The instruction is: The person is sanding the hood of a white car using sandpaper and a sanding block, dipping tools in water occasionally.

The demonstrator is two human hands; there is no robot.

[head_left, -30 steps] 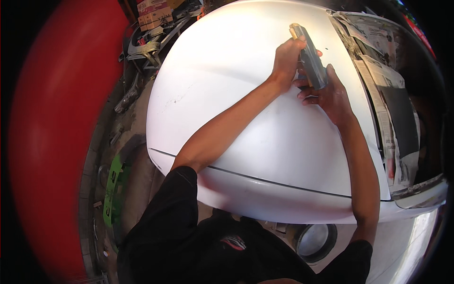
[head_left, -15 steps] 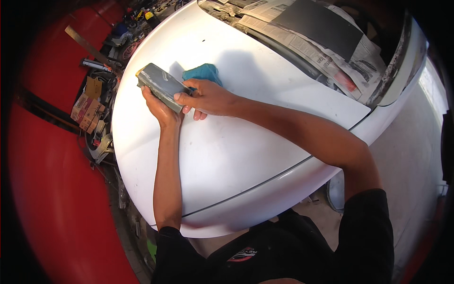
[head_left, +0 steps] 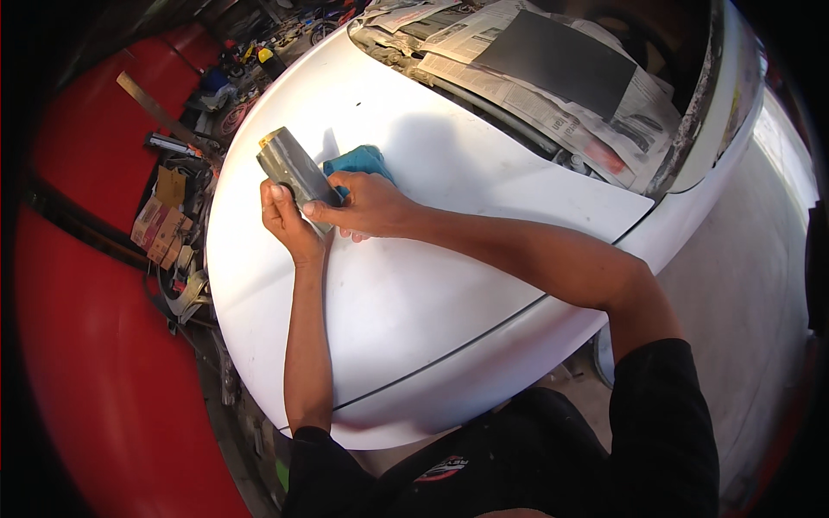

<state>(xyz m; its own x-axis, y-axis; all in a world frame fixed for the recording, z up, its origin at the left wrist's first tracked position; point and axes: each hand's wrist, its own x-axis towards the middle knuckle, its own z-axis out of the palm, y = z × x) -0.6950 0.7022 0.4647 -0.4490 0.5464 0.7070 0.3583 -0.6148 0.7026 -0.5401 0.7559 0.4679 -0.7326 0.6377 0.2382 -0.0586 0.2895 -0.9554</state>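
Observation:
My left hand (head_left: 290,224) and my right hand (head_left: 367,207) both grip a long grey block (head_left: 295,170) with a yellowish end, held tilted over the white car hood (head_left: 397,306). My left fingers are curled at its near left side; my right thumb and fingers are closed round its lower end, partly hiding it. Just behind my right hand, a crumpled teal cloth (head_left: 363,160) lies on the hood.
Newspapers (head_left: 553,116) and a dark sheet (head_left: 557,60) cover the windscreen area at upper right. A red car body (head_left: 95,345) stands on the left. Between the cars are cardboard boxes (head_left: 164,224), a wooden plank (head_left: 155,108) and assorted clutter.
My view has swung, bringing the teal cloth into sight. Since half a second ago the block has tilted slightly, and my left fingers have shifted lower along it.

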